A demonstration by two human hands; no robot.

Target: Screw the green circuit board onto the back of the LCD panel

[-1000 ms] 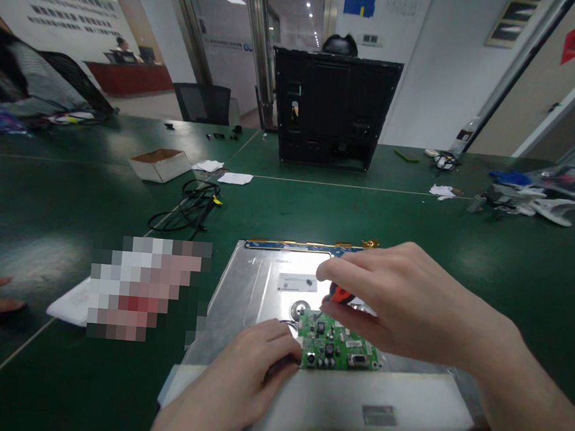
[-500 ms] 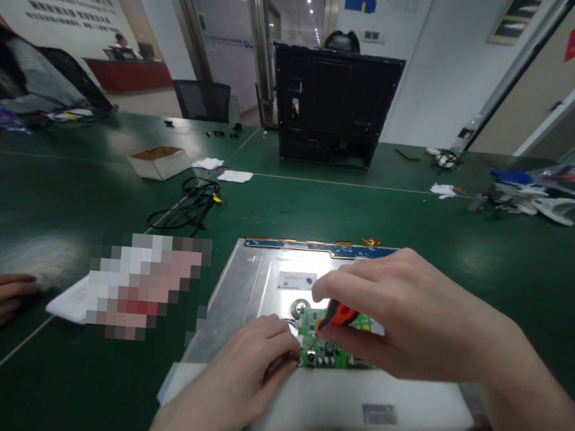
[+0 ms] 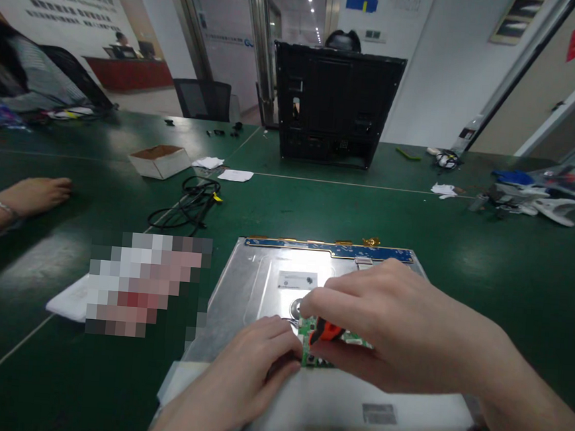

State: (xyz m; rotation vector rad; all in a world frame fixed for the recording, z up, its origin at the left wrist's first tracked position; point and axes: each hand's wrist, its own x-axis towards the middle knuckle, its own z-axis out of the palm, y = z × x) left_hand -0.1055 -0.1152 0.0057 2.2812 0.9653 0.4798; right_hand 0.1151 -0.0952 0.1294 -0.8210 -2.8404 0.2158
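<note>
My right hand (image 3: 378, 322) is closed around a screwdriver (image 3: 327, 331) with an orange-and-black handle. It hangs over the green circuit board (image 3: 306, 358); the tool's tip is hidden. My left hand (image 3: 250, 365) has its fingers curled at the board's left edge, thumb and index finger gripping there. Under the board lies a silver display panel (image 3: 242, 285) with a blue circuit strip (image 3: 305, 247) along its far edge. A whitish sheet (image 3: 322, 404) covers the panel's near part. My right hand hides much of the board.
Left of the panel lies a white packet (image 3: 69, 301), partly blurred out. Beyond it are coiled black cables (image 3: 183, 207) and an open box (image 3: 159, 164). A black monitor housing (image 3: 338, 106) stands at the back. Another person's hand (image 3: 40, 196) rests at left. Clutter (image 3: 532, 198) lies far right.
My right hand has shifted slightly left and down with the screwdriver, covering more of the board. My left hand is nearly still. The other person's hand at left appears farther back.
</note>
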